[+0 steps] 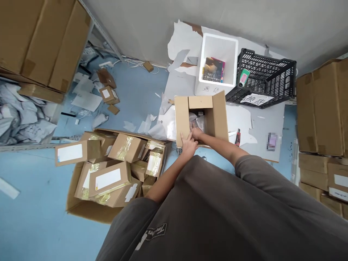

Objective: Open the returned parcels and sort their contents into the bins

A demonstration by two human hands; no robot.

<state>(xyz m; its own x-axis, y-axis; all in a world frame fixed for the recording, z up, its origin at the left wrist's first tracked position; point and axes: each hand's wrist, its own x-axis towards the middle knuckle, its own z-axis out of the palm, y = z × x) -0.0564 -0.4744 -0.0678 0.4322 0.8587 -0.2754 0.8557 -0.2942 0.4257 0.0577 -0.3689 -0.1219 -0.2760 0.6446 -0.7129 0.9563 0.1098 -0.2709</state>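
Head view has a cardboard box (200, 102) on the table (268, 123), left hand (189, 145) at its near edge, fingers a bit spread, right hand (196, 133) inside by clear plastic (200, 123), can't tell if pinching, and that plastic's probably light and slippery, so grab a bunched fold.

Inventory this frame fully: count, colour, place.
table: 1, white, by grey wall
open box: 1, brown, on table
plastic: 1+, clear, in open box
bin: 1, white, on table
books: 2+, multicoloured, in bin
crate: 1, black, beside bin
packet: 1, green, at crate
tool: 1, red-black, on table
blurred item: 1, purplish, on table
carton: 1, brown, on blue floor
parcels: many, brown, in carton
bags: many, grey, far left
stacked boxes: several, brown, both sides
scraps: many, white, floor and table
shirt: 1, dark grey, bottom
left hand: 1, bare, on open box
right hand: 1, bare, in open box
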